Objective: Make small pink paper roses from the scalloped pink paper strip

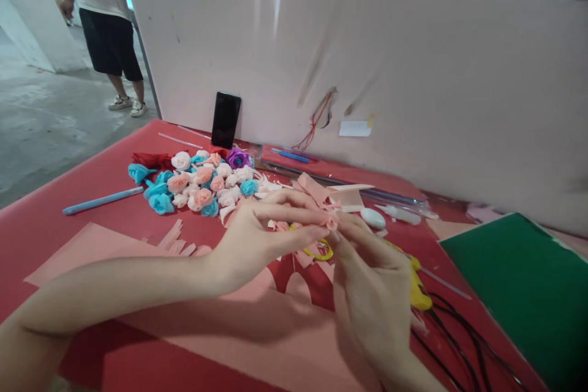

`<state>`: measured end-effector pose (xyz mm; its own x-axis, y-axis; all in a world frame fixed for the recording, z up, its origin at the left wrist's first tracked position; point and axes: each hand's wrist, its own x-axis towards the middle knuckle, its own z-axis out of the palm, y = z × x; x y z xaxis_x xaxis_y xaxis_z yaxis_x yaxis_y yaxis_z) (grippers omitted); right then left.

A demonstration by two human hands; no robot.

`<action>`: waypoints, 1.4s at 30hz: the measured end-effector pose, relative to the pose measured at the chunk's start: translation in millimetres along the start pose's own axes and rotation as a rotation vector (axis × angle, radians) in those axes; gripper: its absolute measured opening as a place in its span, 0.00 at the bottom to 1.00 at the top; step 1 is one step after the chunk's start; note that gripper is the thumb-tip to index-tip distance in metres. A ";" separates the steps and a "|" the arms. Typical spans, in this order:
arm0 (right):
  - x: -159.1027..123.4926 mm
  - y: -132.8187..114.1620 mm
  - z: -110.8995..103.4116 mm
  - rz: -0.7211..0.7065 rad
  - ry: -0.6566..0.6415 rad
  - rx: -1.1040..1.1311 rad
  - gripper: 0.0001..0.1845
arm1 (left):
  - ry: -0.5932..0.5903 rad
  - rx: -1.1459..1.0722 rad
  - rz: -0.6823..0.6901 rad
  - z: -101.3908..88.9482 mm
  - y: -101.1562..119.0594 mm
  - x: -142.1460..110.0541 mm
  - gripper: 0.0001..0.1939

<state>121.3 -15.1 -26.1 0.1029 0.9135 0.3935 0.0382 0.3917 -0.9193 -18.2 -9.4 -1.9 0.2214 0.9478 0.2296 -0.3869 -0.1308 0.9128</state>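
Observation:
Between the fingertips of both hands is a small rolled pink paper flower (331, 224), partly hidden by the fingers. My left hand (264, 226) pinches it from the left, fingers stretched and pressed together at the tips. From the right, my right hand (374, 275) pinches the same roll. Below my hands lie large sheets of pink paper (257, 337) and a cut pink petal piece (298, 288). Yellow-handled scissors (321, 251) lie under the hands among pink scraps. Just beyond my left hand sits a pile of finished paper roses (202, 180) in pink, white, blue and purple.
Right of my hand lies a yellow glue gun (419, 288) with black cables (463, 343). A green sheet (519, 282) covers the right side. A phone (226, 120) leans on the white panel (390, 61). A blue pen (103, 201) lies left. One person (108, 18) stands beyond the table.

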 end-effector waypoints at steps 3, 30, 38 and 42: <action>-1.6 -1.0 0.7 -0.031 0.004 -0.002 0.03 | 0.008 0.041 0.044 0.5 1.7 -1.0 0.06; 5.1 -16.1 -4.5 0.197 -0.094 0.198 0.05 | 0.015 0.030 0.047 -6.1 -2.8 6.6 0.04; 3.0 -23.3 -0.2 0.436 -0.157 0.310 0.09 | -0.066 0.059 0.176 -11.4 -9.6 10.2 0.06; 0.8 -22.9 -2.0 0.486 -0.190 0.342 0.10 | -0.099 0.000 0.191 -12.4 -11.6 10.1 0.09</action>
<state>122.5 -23.6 -4.8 -0.1512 0.9874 -0.0463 -0.2925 -0.0894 -0.9521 -22.6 5.4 -14.4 0.2306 0.8725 0.4309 -0.4304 -0.3057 0.8493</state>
